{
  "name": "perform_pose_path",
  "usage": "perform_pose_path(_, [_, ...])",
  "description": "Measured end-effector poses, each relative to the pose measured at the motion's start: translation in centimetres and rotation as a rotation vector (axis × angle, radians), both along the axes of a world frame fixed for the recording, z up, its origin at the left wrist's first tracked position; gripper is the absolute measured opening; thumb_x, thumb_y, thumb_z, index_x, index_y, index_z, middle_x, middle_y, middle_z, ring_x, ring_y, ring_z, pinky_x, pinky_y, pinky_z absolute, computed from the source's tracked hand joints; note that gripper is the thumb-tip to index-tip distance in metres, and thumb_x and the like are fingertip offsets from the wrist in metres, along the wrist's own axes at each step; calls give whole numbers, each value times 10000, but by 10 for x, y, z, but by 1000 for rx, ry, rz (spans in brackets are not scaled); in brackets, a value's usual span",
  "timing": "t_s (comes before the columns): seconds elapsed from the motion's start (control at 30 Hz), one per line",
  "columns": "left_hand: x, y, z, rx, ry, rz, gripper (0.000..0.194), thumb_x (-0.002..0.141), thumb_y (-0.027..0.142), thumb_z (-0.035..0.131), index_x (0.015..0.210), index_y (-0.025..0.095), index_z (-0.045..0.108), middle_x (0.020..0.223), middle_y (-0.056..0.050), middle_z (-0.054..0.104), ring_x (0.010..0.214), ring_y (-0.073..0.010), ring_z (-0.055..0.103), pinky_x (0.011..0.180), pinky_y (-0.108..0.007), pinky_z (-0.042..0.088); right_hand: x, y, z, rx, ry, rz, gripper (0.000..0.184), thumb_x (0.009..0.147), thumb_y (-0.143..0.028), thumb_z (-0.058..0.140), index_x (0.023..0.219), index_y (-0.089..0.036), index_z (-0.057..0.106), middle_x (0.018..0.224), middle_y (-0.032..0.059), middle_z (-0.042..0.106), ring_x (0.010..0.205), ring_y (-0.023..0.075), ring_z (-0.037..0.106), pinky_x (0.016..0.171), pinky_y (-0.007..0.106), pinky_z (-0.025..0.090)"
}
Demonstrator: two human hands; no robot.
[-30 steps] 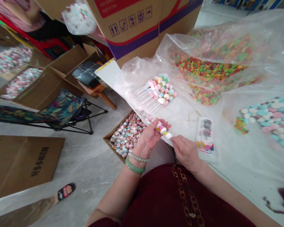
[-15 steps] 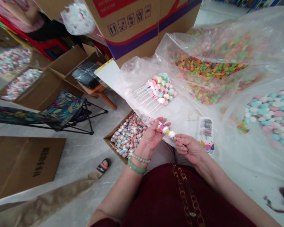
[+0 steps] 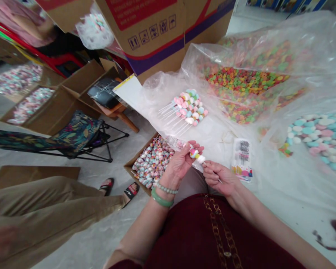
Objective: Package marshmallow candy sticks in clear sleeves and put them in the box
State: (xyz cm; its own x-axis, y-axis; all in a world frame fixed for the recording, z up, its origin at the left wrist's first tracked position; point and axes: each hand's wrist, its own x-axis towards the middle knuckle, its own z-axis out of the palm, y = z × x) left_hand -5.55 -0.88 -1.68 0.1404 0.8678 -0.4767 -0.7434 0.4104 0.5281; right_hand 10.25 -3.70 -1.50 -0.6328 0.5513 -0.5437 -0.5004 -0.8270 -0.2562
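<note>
Between my hands is a marshmallow skewer [image 3: 201, 159], its upper part inside a clear printed plastic bag [image 3: 173, 141]. My left hand [image 3: 182, 162] is closed around the bag and the sweets in it, thumb on top. My right hand [image 3: 220, 177] pinches the skewer's white stick just below the lowest white marshmallow. Beyond them on the table lies a pile of unwrapped marshmallow skewers [image 3: 190, 106], sticks pointing left. A stack of flat printed bags [image 3: 241, 157] lies to the right of my right hand.
Large clear bags hold ring-shaped gummies [image 3: 249, 82] and loose marshmallows [image 3: 319, 134]. Below the table's left edge stands a carton of wrapped skewers [image 3: 154, 160]. A big carton [image 3: 156, 41] stands behind. A person's trousered legs [image 3: 72, 209] and a folding chair [image 3: 72, 130] are at left.
The skewer sits slightly deeper in the bag, and my right hand has shifted a little left towards my left hand. A person's legs have come further into view at left.
</note>
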Motion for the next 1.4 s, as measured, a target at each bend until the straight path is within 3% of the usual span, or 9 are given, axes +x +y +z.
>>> perform_pose_path(0.17, [-7, 9, 6, -41, 61, 54, 165, 786, 215, 633, 916, 113, 641, 880, -83, 681, 847, -204, 664, 815, -335, 524, 0, 2, 7, 409, -632, -93, 175, 640, -280, 680, 722, -138, 617, 477, -64, 446, 420, 46, 301, 401, 189, 181])
perform_pose_path(0.33, [-11, 12, 16, -6, 200, 55, 145, 718, 178, 695, 832, 104, 645, 787, -52, 662, 713, -157, 651, 726, -297, 550, 2, -3, 8, 796, -955, 86, 114, 733, -290, 568, 721, -183, 606, 572, -48, 491, 540, 98, 419, 524, 225, 304])
perform_pose_path(0.57, [-9, 11, 16, 2, 282, 79, 176, 659, 181, 748, 768, 106, 632, 704, -15, 628, 621, -116, 610, 690, -294, 552, 5, -14, 2, 1660, -1598, 286, 254, 886, -153, 388, 724, -178, 582, 693, 38, 541, 662, 151, 470, 620, 277, 296])
perform_pose_path(0.7, [2, 7, 13, 44, 272, 123, 171, 678, 224, 743, 746, 112, 632, 670, -8, 621, 632, -107, 610, 739, -282, 532, 3, -17, -1, 1820, -1700, 339, 256, 890, -138, 381, 740, -184, 583, 692, 60, 539, 656, 166, 445, 612, 291, 275])
perform_pose_path(0.8, [9, 5, 13, 32, 265, 119, 179, 663, 226, 755, 742, 117, 637, 654, -9, 625, 629, -114, 617, 730, -275, 518, 2, -17, -2, 1725, -1651, 337, 265, 887, -132, 371, 746, -187, 589, 703, 66, 547, 662, 170, 449, 615, 293, 276])
perform_pose_path(0.9, [9, 4, 12, 8, 258, 85, 192, 646, 235, 764, 740, 119, 643, 647, -11, 629, 625, -126, 624, 687, -258, 505, 3, -14, -2, 1467, -1478, 224, 222, 870, -174, 415, 740, -197, 594, 718, 47, 562, 686, 166, 481, 630, 282, 305])
perform_pose_path(1.03, [0, 5, 9, -18, 238, 9, 198, 658, 259, 752, 730, 108, 645, 665, -32, 642, 613, -132, 616, 654, -259, 498, 6, -4, 2, 886, -1067, 95, 117, 759, -264, 564, 667, -200, 593, 583, -18, 517, 569, 127, 450, 532, 245, 300])
perform_pose_path(1.17, [-7, 4, 7, -6, 246, -20, 206, 641, 249, 762, 727, 104, 644, 647, -24, 636, 610, -132, 613, 660, -264, 499, 8, 4, 4, 367, -616, 37, 174, 620, -297, 684, 647, -153, 590, 448, -60, 438, 389, 52, 282, 393, 209, 159])
perform_pose_path(1.4, [4, 0, 10, 36, 219, -36, 213, 666, 269, 749, 753, 103, 648, 704, -44, 657, 680, -151, 642, 669, -247, 501, 5, 5, -3, 34, -119, 60, 203, 622, -177, 719, 650, -141, 521, 449, -82, 402, 359, 11, 256, 349, 137, 160])
